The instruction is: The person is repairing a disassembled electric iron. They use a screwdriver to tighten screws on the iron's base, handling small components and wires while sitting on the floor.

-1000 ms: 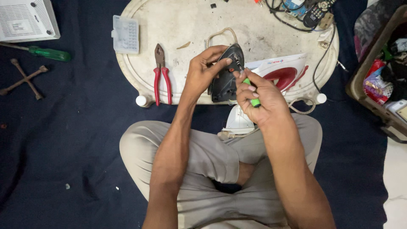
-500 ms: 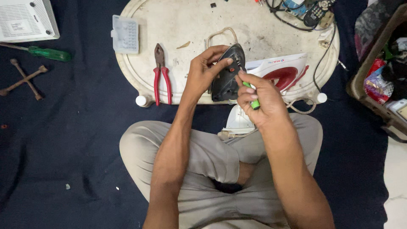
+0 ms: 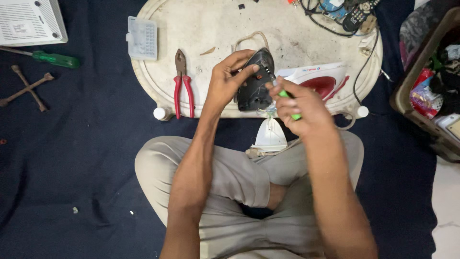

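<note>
My left hand grips a dark soleplate body of a clothes iron, held tilted above the near edge of a white oval board. My right hand is closed around a green-handled screwdriver, its tip against the iron body. The iron's white and red cover lies on the board to the right. A white pointed iron part rests by my lap, below both hands.
Red-handled pliers and a clear bit box lie on the board's left. A green screwdriver, a cross wrench and a white box sit on the dark cloth at left. Cables top right; a brown crate at right.
My hands shifted only slightly; the right hand with the screwdriver turned a little against the iron body. The rest stays put.
</note>
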